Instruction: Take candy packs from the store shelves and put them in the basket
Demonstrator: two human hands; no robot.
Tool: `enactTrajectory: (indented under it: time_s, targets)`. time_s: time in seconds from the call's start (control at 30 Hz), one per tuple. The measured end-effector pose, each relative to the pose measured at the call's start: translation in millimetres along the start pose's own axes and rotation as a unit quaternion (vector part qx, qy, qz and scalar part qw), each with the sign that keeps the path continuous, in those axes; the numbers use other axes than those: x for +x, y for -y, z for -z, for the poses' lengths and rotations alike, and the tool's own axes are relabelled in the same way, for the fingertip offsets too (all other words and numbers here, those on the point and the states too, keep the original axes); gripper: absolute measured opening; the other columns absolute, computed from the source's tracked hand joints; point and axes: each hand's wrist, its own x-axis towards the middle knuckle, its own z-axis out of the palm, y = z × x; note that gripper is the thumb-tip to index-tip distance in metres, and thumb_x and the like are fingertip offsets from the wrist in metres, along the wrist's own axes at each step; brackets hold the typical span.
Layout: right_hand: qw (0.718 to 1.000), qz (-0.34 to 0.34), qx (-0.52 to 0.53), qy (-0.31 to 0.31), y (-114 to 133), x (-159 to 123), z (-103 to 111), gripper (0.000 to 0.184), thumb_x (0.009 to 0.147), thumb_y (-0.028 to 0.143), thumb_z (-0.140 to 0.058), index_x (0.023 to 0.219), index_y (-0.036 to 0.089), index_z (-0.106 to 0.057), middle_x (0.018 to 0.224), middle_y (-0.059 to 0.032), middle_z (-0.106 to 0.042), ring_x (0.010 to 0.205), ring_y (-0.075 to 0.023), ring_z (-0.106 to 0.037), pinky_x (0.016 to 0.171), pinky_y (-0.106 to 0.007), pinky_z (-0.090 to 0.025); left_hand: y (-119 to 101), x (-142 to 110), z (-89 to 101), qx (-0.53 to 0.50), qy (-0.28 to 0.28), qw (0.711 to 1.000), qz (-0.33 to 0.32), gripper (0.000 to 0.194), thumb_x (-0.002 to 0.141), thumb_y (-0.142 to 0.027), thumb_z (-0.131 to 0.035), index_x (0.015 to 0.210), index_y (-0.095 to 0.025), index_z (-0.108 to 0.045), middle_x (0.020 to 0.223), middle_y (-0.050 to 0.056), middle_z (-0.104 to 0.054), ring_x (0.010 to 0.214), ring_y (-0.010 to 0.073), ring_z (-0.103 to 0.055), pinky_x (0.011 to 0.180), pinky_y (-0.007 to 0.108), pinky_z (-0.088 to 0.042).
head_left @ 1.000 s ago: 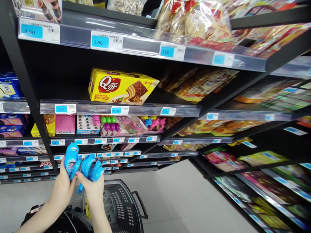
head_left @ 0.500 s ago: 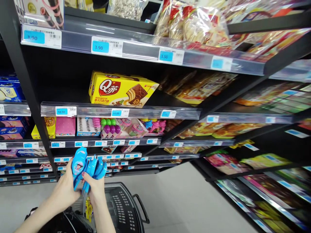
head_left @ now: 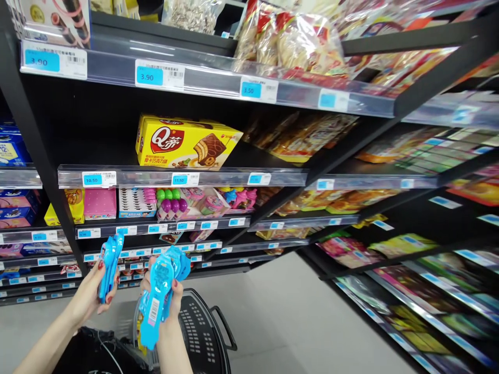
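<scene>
My left hand (head_left: 88, 295) is closed around a thin stack of blue packets (head_left: 110, 264), seen nearly edge-on and held upright. My right hand (head_left: 176, 298) grips another bunch of glossy blue packets (head_left: 159, 291); the front one is long, with a rounded top and a white barcode label. What the blue packets contain cannot be made out. Both hands are in front of the lower shelves, with a gap between the two bunches. Below my right hand stands a dark shopping basket (head_left: 202, 332) with slotted sides, and something yellow shows inside it.
Ahead is a black shelf unit with clear price strips (head_left: 218, 177). A yellow cake box (head_left: 187, 143) stands on the middle shelf, above small pink boxes (head_left: 100, 203) and toy-like sweets (head_left: 173, 205). Bagged snacks (head_left: 300, 44) fill shelves to the right. Grey floor (head_left: 273, 317) lies beside the basket.
The blue packets, together between both hands before, are now in two separate bunches. My left hand has moved left, my right hand slightly right. The view has shifted a little.
</scene>
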Motion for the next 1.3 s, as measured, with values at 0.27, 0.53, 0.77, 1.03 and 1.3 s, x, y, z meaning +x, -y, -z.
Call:
enactTrajectory:
  time_s: [0.27, 0.53, 0.77, 1.03, 1.3]
  targets:
    - [0.983, -0.048, 0.176, 0.019, 20, 0, -14, 0.048, 0.057, 0.035, -0.075, 0.102, 0.022, -0.065, 0.063, 0.0057, -0.059, 0.048, -0.0057, -0.043, 0.046, -0.017, -0.042, -2, -7, 1.3, -0.015, 0.012, 1.0, -0.004, 0.031, 0.086, -0.046, -0.047, 0.082, -0.016, -0.056, 0.053, -0.002, -0.048, 0.042, 0.0081, -0.041, 0.031, 0.016, -0.03]
    - [0.994, 0.0, 0.07, 0.08, 12, -14, -5, 0.053, 0.044, 0.037, -0.081, 0.093, 0.027, -0.064, 0.075, 0.0028, -0.065, 0.049, -0.0074, -0.041, 0.046, -0.021, -0.037, 6, -4, -2.6, -0.025, -0.04, 0.997, -0.065, 0.05, 0.076, -0.037, -0.066, 0.118, -0.023, -0.043, 0.085, 0.004, -0.064, 0.051, 0.0134, -0.058, 0.037, 0.024, -0.047]
    - [0.998, -0.033, -0.006, 0.061, 14, -21, -19, 0.051, 0.036, 0.048, -0.08, 0.079, 0.028, -0.061, 0.072, -0.0002, -0.064, 0.073, -0.0236, -0.059, 0.067, -0.04, -0.049, 6, -9, -6.7, -0.039, -0.041, 0.997, -0.047, 0.077, 0.068, -0.039, -0.072, 0.128, -0.024, -0.027, 0.071, -0.001, -0.066, 0.059, 0.019, -0.065, 0.045, 0.026, -0.05]
    - [0.982, 0.039, -0.17, -0.078, 1, -17, -22, 0.049, 0.051, 0.027, -0.081, 0.096, 0.021, -0.063, 0.095, -0.0064, -0.07, 0.078, -0.025, -0.067, 0.075, -0.042, -0.053, 11, -5, -6.5, 0.175, -0.071, 0.978, -0.092, 0.05, 0.076, -0.04, -0.065, 0.109, -0.028, -0.03, 0.047, -0.013, -0.048, 0.03, 0.0058, -0.036, 0.033, 0.017, -0.027]
    - [0.947, 0.129, -0.251, -0.151, -17, -19, -27, 0.04, 0.057, 0.02, -0.08, 0.093, 0.017, -0.063, 0.096, -0.0064, -0.07, 0.088, -0.0231, -0.065, 0.082, -0.035, -0.053, 14, -16, -27.9, 0.429, -0.091, 0.886, -0.151, 0.046, 0.091, -0.041, -0.029, 0.132, -0.02, -0.025, 0.134, 0.016, -0.047, 0.12, 0.0269, -0.048, 0.098, 0.044, -0.038]
